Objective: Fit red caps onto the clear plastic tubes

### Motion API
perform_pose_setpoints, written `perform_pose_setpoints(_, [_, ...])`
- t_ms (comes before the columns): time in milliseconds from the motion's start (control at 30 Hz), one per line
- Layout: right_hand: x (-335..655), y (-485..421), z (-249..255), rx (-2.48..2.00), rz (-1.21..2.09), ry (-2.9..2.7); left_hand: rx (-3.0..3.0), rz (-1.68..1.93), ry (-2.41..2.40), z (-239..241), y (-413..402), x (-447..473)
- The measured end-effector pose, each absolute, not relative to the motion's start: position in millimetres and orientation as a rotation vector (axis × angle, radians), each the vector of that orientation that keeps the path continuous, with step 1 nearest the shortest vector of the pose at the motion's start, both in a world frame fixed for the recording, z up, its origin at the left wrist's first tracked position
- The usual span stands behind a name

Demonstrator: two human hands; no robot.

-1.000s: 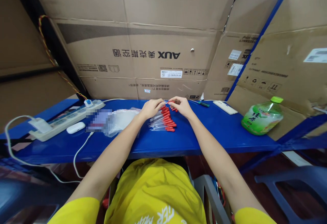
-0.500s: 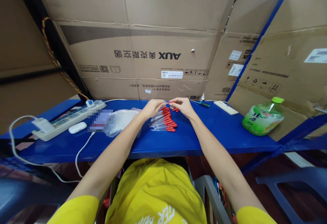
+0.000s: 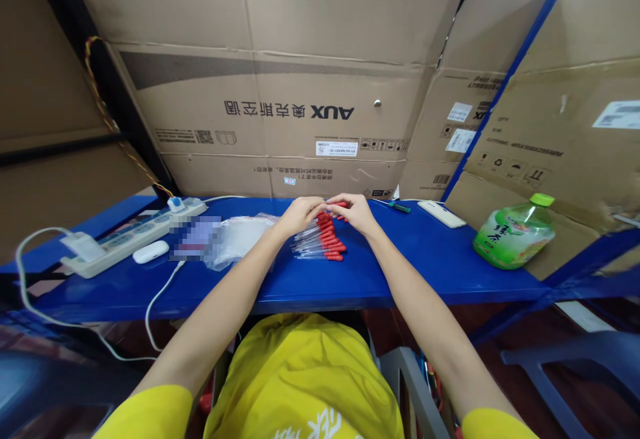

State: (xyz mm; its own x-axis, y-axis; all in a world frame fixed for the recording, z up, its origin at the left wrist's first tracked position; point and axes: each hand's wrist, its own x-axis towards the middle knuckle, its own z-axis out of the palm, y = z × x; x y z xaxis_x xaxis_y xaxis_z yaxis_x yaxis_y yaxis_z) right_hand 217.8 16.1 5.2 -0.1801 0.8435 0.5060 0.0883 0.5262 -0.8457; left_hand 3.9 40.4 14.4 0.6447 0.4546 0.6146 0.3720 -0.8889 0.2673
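Several clear droppers with red rubber bulbs (image 3: 330, 239) lie side by side on the blue table (image 3: 320, 285), bulbs to the right. Just behind that row, my left hand (image 3: 301, 214) and my right hand (image 3: 356, 212) meet, fingertips nearly touching. Between my right thumb and fingers is a red rubber bulb (image 3: 340, 204). My left fingers are pinched at its left end; the dropper tube they seem to hold is mostly hidden. A few loose red bulbs (image 3: 343, 218) lie under my right hand.
To the left are clear plastic bags (image 3: 243, 235), a white earbud case (image 3: 151, 251) and a power strip (image 3: 140, 231) with cables. On the right lie a green screwdriver (image 3: 399, 207), a white phone (image 3: 441, 213) and a green tea bottle (image 3: 515, 233). Cardboard (image 3: 280, 5) walls the back.
My hands have come closer together, and the bulb and tube between them have met. The row of droppers has stayed in place.
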Motion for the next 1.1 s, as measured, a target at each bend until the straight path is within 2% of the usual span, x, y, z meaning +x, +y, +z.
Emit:
perform_pose_setpoints(333, [234.7,18.4,9.7,-0.815,0.887,-1.621,2.678,1.063,0.901,17.9,37.3,-2.1])
perform_pose_setpoints(633, [229.7,12.3,12.5,-0.843,0.924,-1.569,2.648,1.098,0.710,20.1,35.1,-0.6])
perform_pose_setpoints(1100, [225.5,12.8,11.3,-0.797,0.951,-1.549,2.628,1.066,0.695,25.6,29.7,0.0])
